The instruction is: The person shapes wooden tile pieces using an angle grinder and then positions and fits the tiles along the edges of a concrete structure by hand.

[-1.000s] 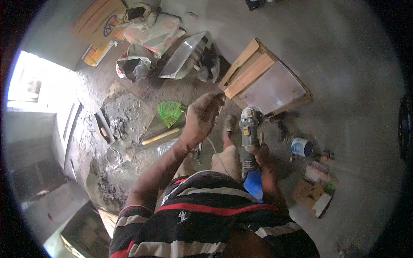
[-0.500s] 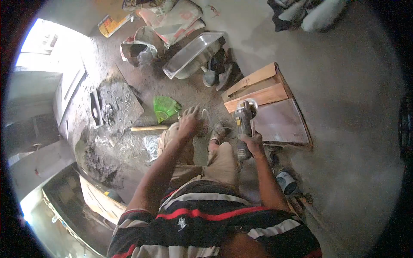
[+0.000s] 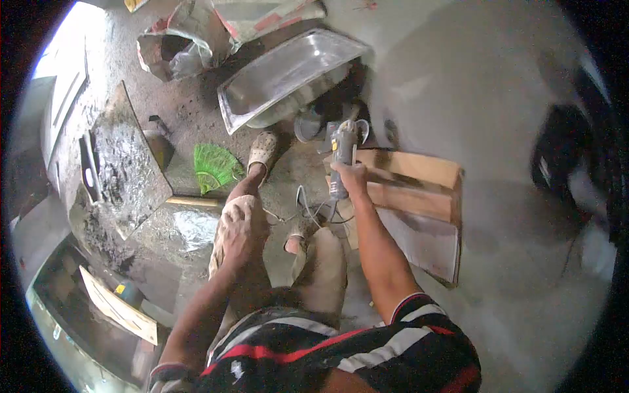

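My right hand [image 3: 351, 175] is wrapped round the body of a grey angle grinder [image 3: 343, 145], held out in front of me with its disc end pointing away. A cord [image 3: 308, 211] hangs in loops below the tool, between my legs. My left hand [image 3: 241, 229] lies on my left knee, over the light trousers, with its fingers stretched out and nothing in them. Just past that knee, a green fan-shaped thing [image 3: 215, 169] lies on the floor. Beyond the grinder sits a metal sink basin [image 3: 288, 78], tilted on its side.
Brown boards and a flat cardboard-like panel [image 3: 419, 239] lie to the right of the grinder. A wet, cement-smeared sheet [image 3: 128, 157] is at the left, near a wooden handle [image 3: 193, 201]. Sacks [image 3: 190, 39] stand behind. A dark trough-like container [image 3: 72, 295] is at the lower left.
My left hand has come down onto my knee. The grinder in my right hand has moved forward and left, toward the sink basin. My left foot has stepped forward, and the view has shifted.
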### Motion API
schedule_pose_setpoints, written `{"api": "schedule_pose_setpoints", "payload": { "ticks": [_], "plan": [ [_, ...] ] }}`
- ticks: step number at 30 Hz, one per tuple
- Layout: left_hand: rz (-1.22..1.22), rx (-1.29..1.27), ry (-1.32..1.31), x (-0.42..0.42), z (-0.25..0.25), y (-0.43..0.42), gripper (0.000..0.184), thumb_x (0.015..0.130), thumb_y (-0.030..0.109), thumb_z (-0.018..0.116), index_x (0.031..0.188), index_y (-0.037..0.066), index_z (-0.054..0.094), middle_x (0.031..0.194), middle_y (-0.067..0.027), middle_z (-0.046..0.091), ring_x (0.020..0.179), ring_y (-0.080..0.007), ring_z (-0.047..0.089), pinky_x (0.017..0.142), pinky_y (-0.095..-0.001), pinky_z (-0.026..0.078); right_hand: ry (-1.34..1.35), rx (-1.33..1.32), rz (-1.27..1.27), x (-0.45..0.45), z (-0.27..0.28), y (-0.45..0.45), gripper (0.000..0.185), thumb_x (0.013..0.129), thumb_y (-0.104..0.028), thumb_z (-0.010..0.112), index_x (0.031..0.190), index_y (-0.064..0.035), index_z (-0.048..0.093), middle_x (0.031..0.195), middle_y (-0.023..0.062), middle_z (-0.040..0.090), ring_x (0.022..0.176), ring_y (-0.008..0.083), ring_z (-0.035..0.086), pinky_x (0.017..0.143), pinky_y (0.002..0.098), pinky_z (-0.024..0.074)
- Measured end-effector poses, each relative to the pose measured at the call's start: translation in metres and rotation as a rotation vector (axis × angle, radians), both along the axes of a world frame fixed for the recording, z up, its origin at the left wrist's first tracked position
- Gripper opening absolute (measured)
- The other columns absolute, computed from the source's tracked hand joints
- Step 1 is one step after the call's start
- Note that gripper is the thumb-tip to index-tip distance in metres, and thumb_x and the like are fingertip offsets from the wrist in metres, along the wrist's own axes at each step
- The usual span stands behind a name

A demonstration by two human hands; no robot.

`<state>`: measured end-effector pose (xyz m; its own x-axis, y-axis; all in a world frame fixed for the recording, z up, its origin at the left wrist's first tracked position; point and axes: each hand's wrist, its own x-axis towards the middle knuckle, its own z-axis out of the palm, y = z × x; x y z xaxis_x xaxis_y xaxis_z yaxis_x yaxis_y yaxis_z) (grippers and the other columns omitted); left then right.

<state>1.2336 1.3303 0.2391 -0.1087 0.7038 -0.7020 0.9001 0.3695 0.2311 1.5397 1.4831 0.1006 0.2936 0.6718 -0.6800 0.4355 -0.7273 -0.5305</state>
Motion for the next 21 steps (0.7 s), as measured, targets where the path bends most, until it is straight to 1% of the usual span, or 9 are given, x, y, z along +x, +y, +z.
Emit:
{"api": "schedule_pose_setpoints", "payload": {
  "ticks": [6, 7, 8, 10, 11, 13, 16, 19, 21],
  "plan": [
    [-0.076, -0.128, 0.076, -0.039, -0.025, 0.029, 0.087, 0.087, 0.045, 0.076, 0.156, 0.007, 0.040, 0.157, -0.0275, 0.040, 0.139, -0.0507, 0.041, 0.112, -0.0582, 0.041, -0.106, -0.139, 0.061, -0.033, -0.127, 0.093, 0.067, 0.066, -0.042, 0.087, 0.106, 0.0101, 0.073, 0.102, 0.0265, 0.075, 0.090, 0.0385, 0.075, 0.083, 0.0471, 0.0586],
    [-0.068, -0.148, 0.081, -0.039, -0.023, 0.036, 0.087, 0.087, 0.046, 0.076, 0.156, 0.007, 0.041, 0.157, -0.0264, 0.040, 0.140, -0.0498, 0.040, 0.112, -0.0580, 0.041, -0.246, -0.156, 0.142, -0.032, -0.150, 0.101, 0.068, 0.067, -0.045, 0.085, 0.105, 0.0097, 0.073, 0.103, 0.0277, 0.075, 0.094, 0.0413, 0.074, 0.085, 0.0485, 0.0580],
    [-0.072, -0.149, 0.092, -0.039, -0.023, 0.044, 0.085, 0.086, 0.039, 0.076, 0.157, 0.009, 0.039, 0.157, -0.0246, 0.039, 0.140, -0.0478, 0.041, 0.111, -0.0569, 0.042, -0.385, -0.166, 0.226, -0.032, -0.171, 0.108, 0.069, 0.069, -0.049, 0.083, 0.104, 0.0092, 0.074, 0.105, 0.0289, 0.075, 0.098, 0.0441, 0.073, 0.087, 0.0500, 0.0574],
    [-0.070, -0.206, 0.100, -0.042, -0.017, 0.063, 0.087, 0.085, 0.036, 0.078, 0.158, 0.010, 0.038, 0.159, -0.0223, 0.038, 0.142, -0.0460, 0.040, 0.113, -0.0558, 0.043, -0.430, -0.133, 0.213, -0.037, -0.202, 0.113, 0.067, 0.071, -0.050, 0.081, 0.104, 0.0078, 0.074, 0.106, 0.0288, 0.075, 0.101, 0.0450, 0.072, 0.088, 0.0506, 0.0571],
    [-0.072, -0.216, 0.105, -0.044, -0.022, 0.062, 0.087, 0.085, 0.036, 0.078, 0.158, 0.010, 0.038, 0.159, -0.0223, 0.038, 0.142, -0.0460, 0.040, 0.113, -0.0558, 0.043, -0.477, -0.088, 0.198, -0.039, -0.216, 0.116, 0.066, 0.072, -0.052, 0.079, 0.104, 0.0063, 0.075, 0.107, 0.0287, 0.075, 0.104, 0.0459, 0.072, 0.089, 0.0513, 0.0567],
    [-0.054, -0.123, 0.081, -0.047, -0.027, 0.062, 0.089, 0.085, 0.048, 0.079, 0.155, 0.011, 0.040, 0.157, -0.0270, 0.038, 0.140, -0.0508, 0.039, 0.111, -0.0589, 0.039, -0.537, -0.131, 0.241, -0.041, -0.246, 0.117, 0.064, 0.074, -0.053, 0.076, 0.106, 0.0028, 0.074, 0.106, 0.0273, 0.075, 0.103, 0.0453, 0.072, 0.091, 0.0511, 0.0567],
    [-0.027, -0.170, 0.100, -0.044, -0.025, 0.073, 0.087, 0.085, 0.047, 0.079, 0.155, 0.014, 0.039, 0.157, -0.0278, 0.037, 0.140, -0.0520, 0.038, 0.112, -0.0612, 0.037, -0.494, -0.102, 0.222, -0.047, -0.267, 0.110, 0.066, 0.074, -0.056, 0.075, 0.109, 0.0007, 0.074, 0.106, 0.0261, 0.076, 0.103, 0.0465, 0.072, 0.094, 0.0509, 0.0563],
    [-0.011, -0.181, 0.103, -0.042, -0.027, 0.074, 0.086, 0.085, 0.046, 0.080, 0.154, 0.015, 0.039, 0.158, -0.0288, 0.036, 0.140, -0.0535, 0.037, 0.112, -0.0633, 0.035, -0.608, -0.073, 0.258, -0.051, -0.289, 0.104, 0.071, 0.075, -0.057, 0.075, 0.118, -0.0008, 0.074, 0.107, 0.0270, 0.075, 0.103, 0.0466, 0.072, 0.093, 0.0510, 0.0565],
    [-0.024, -0.134, 0.101, -0.042, -0.030, 0.073, 0.086, 0.085, 0.046, 0.080, 0.154, 0.015, 0.039, 0.157, -0.0294, 0.036, 0.140, -0.0543, 0.037, 0.112, -0.0643, 0.035, -0.656, 0.111, 0.341, -0.052, -0.307, 0.104, 0.078, 0.078, -0.060, 0.074, 0.130, -0.0024, 0.069, 0.114, 0.0275, 0.073, 0.109, 0.0455, 0.070, 0.096, 0.0519, 0.0551]
  ]
}}
